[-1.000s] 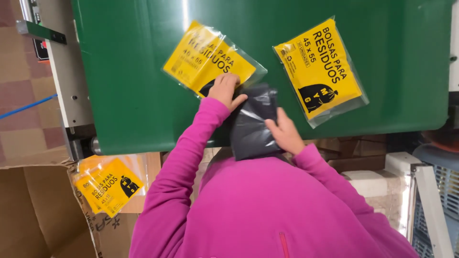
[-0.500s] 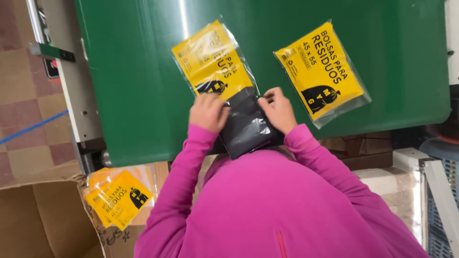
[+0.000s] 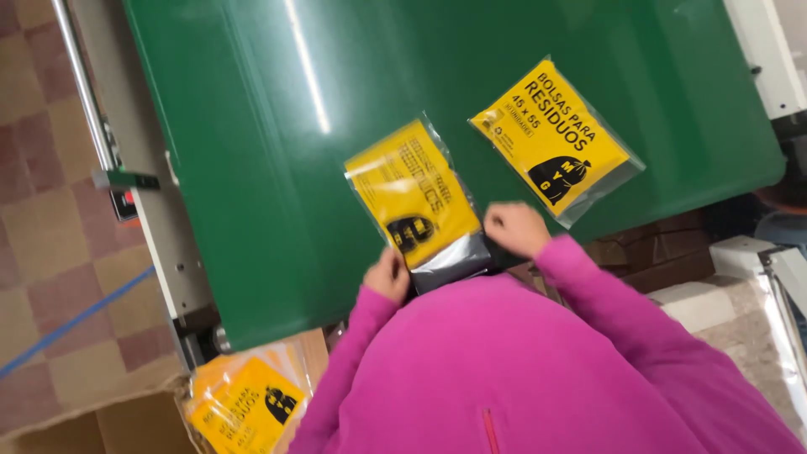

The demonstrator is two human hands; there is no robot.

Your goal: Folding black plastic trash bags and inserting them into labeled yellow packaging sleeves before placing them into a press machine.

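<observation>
The left hand (image 3: 388,275) and the right hand (image 3: 515,229) both pinch the near end of a clear packet (image 3: 418,204) with a yellow printed label, one at each lower corner. A folded dark bag (image 3: 445,262) sits in the bottom of this packet. The packet lies on the green desk (image 3: 252,151), at its near edge. A second yellow packet (image 3: 555,139) lies further right, apart. More yellow packets (image 3: 244,408) fill a cardboard box (image 3: 126,420) below left.
</observation>
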